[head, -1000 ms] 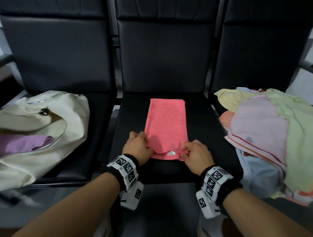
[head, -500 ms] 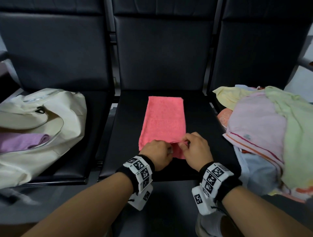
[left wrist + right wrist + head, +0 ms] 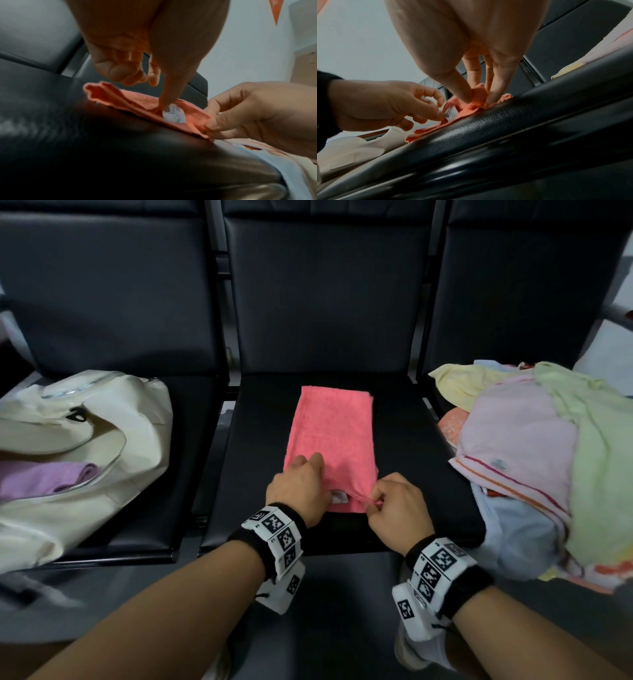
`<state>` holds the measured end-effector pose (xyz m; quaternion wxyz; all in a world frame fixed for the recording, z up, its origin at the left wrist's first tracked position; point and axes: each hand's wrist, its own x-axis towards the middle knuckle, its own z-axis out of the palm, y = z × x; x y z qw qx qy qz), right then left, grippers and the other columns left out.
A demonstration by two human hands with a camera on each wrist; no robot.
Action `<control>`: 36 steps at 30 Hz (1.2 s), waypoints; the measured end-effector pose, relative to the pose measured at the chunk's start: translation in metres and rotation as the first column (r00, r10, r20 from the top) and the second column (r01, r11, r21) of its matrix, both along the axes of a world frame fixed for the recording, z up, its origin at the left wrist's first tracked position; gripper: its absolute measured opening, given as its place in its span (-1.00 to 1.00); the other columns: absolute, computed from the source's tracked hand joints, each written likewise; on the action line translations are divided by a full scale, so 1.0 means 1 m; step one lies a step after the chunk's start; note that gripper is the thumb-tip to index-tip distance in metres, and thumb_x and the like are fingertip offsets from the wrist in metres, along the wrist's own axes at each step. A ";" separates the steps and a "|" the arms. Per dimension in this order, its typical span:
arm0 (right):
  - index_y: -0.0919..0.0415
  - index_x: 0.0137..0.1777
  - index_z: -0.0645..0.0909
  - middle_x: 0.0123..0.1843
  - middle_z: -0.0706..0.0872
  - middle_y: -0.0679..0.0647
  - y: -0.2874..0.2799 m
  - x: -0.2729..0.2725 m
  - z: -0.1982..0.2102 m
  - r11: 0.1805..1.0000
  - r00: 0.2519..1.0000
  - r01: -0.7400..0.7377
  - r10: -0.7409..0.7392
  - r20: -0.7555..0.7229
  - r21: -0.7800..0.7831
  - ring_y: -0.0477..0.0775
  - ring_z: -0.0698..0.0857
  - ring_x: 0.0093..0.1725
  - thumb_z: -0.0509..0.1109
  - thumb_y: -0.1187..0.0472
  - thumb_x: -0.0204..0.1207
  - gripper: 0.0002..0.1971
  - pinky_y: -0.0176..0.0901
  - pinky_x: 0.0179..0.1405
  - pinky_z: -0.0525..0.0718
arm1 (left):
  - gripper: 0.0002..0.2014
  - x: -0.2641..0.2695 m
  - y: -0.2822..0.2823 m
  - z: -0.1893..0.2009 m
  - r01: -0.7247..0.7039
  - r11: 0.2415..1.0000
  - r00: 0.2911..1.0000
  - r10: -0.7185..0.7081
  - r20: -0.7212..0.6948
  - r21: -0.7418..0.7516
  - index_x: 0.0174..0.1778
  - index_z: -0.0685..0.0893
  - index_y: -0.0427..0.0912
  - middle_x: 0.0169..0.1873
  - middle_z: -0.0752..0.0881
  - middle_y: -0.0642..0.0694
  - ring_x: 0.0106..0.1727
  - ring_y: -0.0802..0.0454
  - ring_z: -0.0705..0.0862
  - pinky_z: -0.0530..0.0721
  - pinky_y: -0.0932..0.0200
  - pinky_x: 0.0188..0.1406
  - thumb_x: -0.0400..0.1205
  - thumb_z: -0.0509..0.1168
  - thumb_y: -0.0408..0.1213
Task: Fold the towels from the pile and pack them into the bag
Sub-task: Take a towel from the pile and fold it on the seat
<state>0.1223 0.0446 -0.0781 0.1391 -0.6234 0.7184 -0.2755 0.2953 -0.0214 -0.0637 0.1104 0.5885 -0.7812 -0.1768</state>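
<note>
At six o'clock the right hand point(image 3: 399, 508) pinched the near corner of the long folded coral-pink terry towel point(image 3: 334, 440), lifting its top layer, apparently so the left hand point(image 3: 298, 491), thumb on the white care label point(image 3: 174, 115), could tuck it inside. The towel lay on the black padded middle seat point(image 3: 411, 446). At nine o'clock gaped the cream fabric bag point(image 3: 113, 440); at three, the pastel towel pile point(image 3: 534, 453).

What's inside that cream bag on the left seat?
Through the open mouth of the cream bag shows one folded purple towel. The bag's own cloth covers the rest of the inside, so whatever lies beneath or beside that towel cannot be seen.
</note>
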 end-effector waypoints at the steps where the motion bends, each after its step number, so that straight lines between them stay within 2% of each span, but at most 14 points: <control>1: 0.17 -0.42 0.57 -0.17 0.50 -0.12 0.001 0.001 0.001 1.000 1.000 0.004 -0.004 0.001 0.008 -0.04 0.58 -0.28 0.46 0.42 0.36 -0.78 -0.10 -0.18 0.63 | -0.62 0.002 -0.001 0.000 -0.009 1.000 1.000 0.009 -0.008 0.016 0.20 0.51 0.05 0.15 0.56 -0.03 0.06 -0.28 0.71 0.67 -0.10 -0.01 0.59 0.46 0.06; 3: 0.09 -0.47 0.51 -0.17 0.49 -0.14 0.002 0.002 0.003 1.000 1.000 0.003 -0.003 -0.001 0.022 -0.08 0.57 -0.28 0.46 0.42 0.35 -0.71 -0.15 -0.18 0.59 | -0.52 0.006 -0.004 0.000 -0.019 0.997 0.999 0.021 -0.025 0.079 0.29 0.55 0.13 0.23 0.50 -0.01 0.09 -0.23 0.71 0.65 -0.05 -0.01 0.54 0.50 0.17; 5: 0.07 -0.48 0.48 -0.16 0.49 -0.13 0.004 0.003 0.004 1.000 1.000 0.005 -0.005 0.001 0.028 -0.09 0.57 -0.28 0.46 0.42 0.35 -0.68 -0.15 -0.19 0.60 | -0.54 0.009 -0.004 -0.001 -0.029 0.991 0.998 0.036 -0.050 0.131 0.26 0.63 0.16 0.23 0.50 0.00 0.13 -0.17 0.69 0.68 -0.04 0.06 0.51 0.51 0.22; 9: 0.12 -0.45 0.49 -0.13 0.51 -0.07 0.004 0.007 0.005 0.999 1.000 0.020 -0.020 -0.003 0.035 -0.04 0.56 -0.30 0.46 0.41 0.38 -0.71 -0.17 -0.21 0.56 | -0.81 0.015 -0.004 -0.004 -0.084 0.992 0.996 0.088 -0.034 0.098 0.17 0.75 0.14 0.27 0.55 -0.06 0.31 -0.19 0.57 0.64 -0.07 0.24 0.67 0.38 -0.03; 11: 0.25 -0.37 0.56 -0.07 0.54 0.01 0.003 0.009 0.006 0.998 0.999 0.036 -0.034 -0.026 0.058 0.06 0.61 -0.24 0.45 0.36 0.45 -0.81 -0.11 -0.19 0.61 | -0.83 0.019 -0.005 -0.005 -0.097 0.992 0.994 0.100 -0.033 0.085 0.12 0.77 0.09 0.26 0.58 -0.08 0.29 -0.20 0.59 0.65 -0.10 0.22 0.67 0.32 -0.14; 13: 0.34 -0.26 0.61 -0.01 0.57 0.10 0.001 0.012 0.008 0.995 0.996 0.056 -0.050 -0.075 0.082 0.16 0.65 -0.19 0.42 0.29 0.52 -0.84 -0.09 -0.19 0.62 | -0.86 0.021 -0.005 -0.004 -0.108 0.990 0.992 0.113 -0.050 0.087 0.07 0.76 0.05 0.23 0.60 -0.08 0.25 -0.18 0.63 0.67 -0.11 0.20 0.66 0.35 -0.11; 14: 0.35 -0.22 0.61 0.01 0.57 0.12 -0.001 0.014 0.009 0.993 0.994 0.063 -0.054 -0.096 0.098 0.18 0.66 -0.16 0.42 0.24 0.55 -0.82 -0.10 -0.20 0.59 | -0.84 0.021 -0.005 -0.004 -0.105 0.990 0.992 0.111 -0.064 0.091 0.07 0.75 0.06 0.21 0.61 -0.07 0.23 -0.15 0.63 0.69 -0.11 0.20 0.64 0.38 -0.02; 17: 0.27 -0.07 0.61 0.05 0.54 0.11 -0.006 0.021 0.013 0.983 0.986 0.077 -0.051 -0.157 0.166 0.19 0.67 -0.07 0.47 -0.05 0.57 -0.67 -0.09 -0.14 0.58 | -0.58 0.019 -0.002 -0.002 -0.070 0.989 0.993 0.082 -0.090 0.132 0.17 0.67 0.13 0.20 0.59 -0.03 0.26 -0.09 0.59 0.70 -0.12 0.23 0.52 0.44 0.28; 19: 0.25 0.07 0.61 0.12 0.54 0.12 -0.011 0.026 0.015 0.973 0.978 0.106 -0.065 -0.200 0.204 0.23 0.68 0.02 0.49 -0.18 0.52 -0.54 -0.05 -0.09 0.59 | -0.41 0.016 0.000 -0.001 -0.036 0.987 0.998 0.044 -0.044 0.159 0.25 0.63 0.15 0.23 0.56 -0.01 0.31 -0.08 0.54 0.68 -0.10 0.26 0.40 0.51 0.36; 21: 0.27 0.16 0.59 0.19 0.56 0.16 -0.016 0.031 0.016 0.962 0.967 0.144 -0.088 -0.238 0.230 0.27 0.68 0.11 0.48 -0.22 0.52 -0.47 -0.04 -0.08 0.54 | -0.35 0.013 0.000 0.000 -0.036 0.987 0.999 0.038 -0.010 0.158 0.27 0.62 0.14 0.26 0.55 -0.02 0.33 -0.08 0.51 0.67 -0.12 0.28 0.37 0.51 0.40; 27: 0.29 0.26 0.58 0.25 0.55 0.18 -0.029 0.038 0.021 0.916 0.954 0.248 -0.173 -0.246 0.315 0.33 0.68 0.17 0.48 -0.29 0.48 -0.35 0.00 -0.13 0.53 | -0.58 0.009 -0.006 -0.002 -0.066 0.991 0.998 0.065 0.014 0.113 0.31 0.64 0.07 0.31 0.57 -0.10 0.33 -0.19 0.57 0.65 -0.14 0.29 0.57 0.45 0.10; 30: 0.28 0.25 0.59 0.26 0.55 0.18 -0.033 0.040 0.023 0.903 0.948 0.272 -0.192 -0.254 0.332 0.32 0.68 0.16 0.48 -0.24 0.50 -0.40 -0.01 -0.14 0.51 | -0.71 0.011 -0.009 0.000 -0.070 0.993 0.997 0.068 0.022 0.090 0.28 0.68 0.07 0.29 0.61 -0.09 0.27 -0.19 0.64 0.68 -0.09 0.17 0.63 0.36 -0.18; 34: 0.27 0.24 0.60 0.24 0.57 0.17 -0.032 0.039 0.023 0.904 0.958 0.256 -0.189 -0.217 0.342 0.32 0.68 0.14 0.46 -0.19 0.51 -0.46 0.00 -0.14 0.52 | -0.67 0.015 -0.008 0.004 -0.055 0.995 0.998 0.052 0.035 0.088 0.20 0.70 0.06 0.22 0.64 -0.05 0.16 -0.19 0.68 0.70 -0.09 0.08 0.59 0.29 -0.37; 36: 0.26 0.18 0.63 0.19 0.63 0.17 -0.030 0.035 0.021 0.921 0.970 0.222 -0.175 -0.169 0.319 0.33 0.69 0.10 0.46 -0.11 0.51 -0.55 0.00 -0.13 0.57 | -0.69 0.018 -0.008 0.004 -0.052 0.995 0.998 0.050 0.027 0.082 0.11 0.71 0.00 0.12 0.68 -0.07 0.03 -0.18 0.67 0.70 -0.05 0.03 0.56 0.26 -0.44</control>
